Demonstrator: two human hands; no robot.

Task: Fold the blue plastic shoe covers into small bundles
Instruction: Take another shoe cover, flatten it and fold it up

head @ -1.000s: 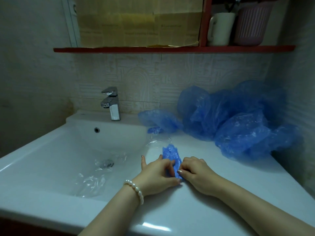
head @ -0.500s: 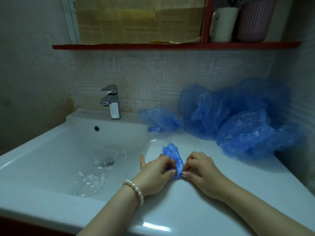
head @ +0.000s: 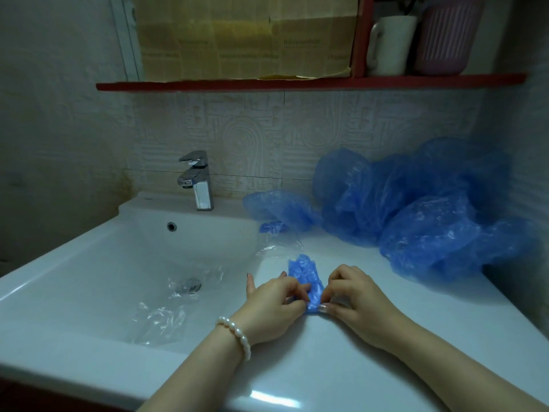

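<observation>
A narrow, crumpled blue shoe cover [head: 306, 276] lies on the white countertop [head: 371, 367] beside the basin. My left hand [head: 274, 307], with a pearl bracelet at the wrist, pinches its near left edge. My right hand [head: 356, 298] pinches the near right edge, thumb and fingers curled on the plastic. A heap of loose blue shoe covers [head: 421, 209] is piled against the wall at the back right. One flatter blue cover [head: 279, 206] lies beside the tap.
The white basin [head: 124, 263] holds clear plastic wrap [head: 160, 319] near the drain. More clear wrap [head: 276, 248] lies on the rim. A chrome tap [head: 197, 182] stands at the back. A red shelf [head: 297, 83] overhead carries a white mug and a pink container.
Both hands have shifted a little along the shoe cover, my right thumb now pinching its near end. The camera has tilted slightly.
</observation>
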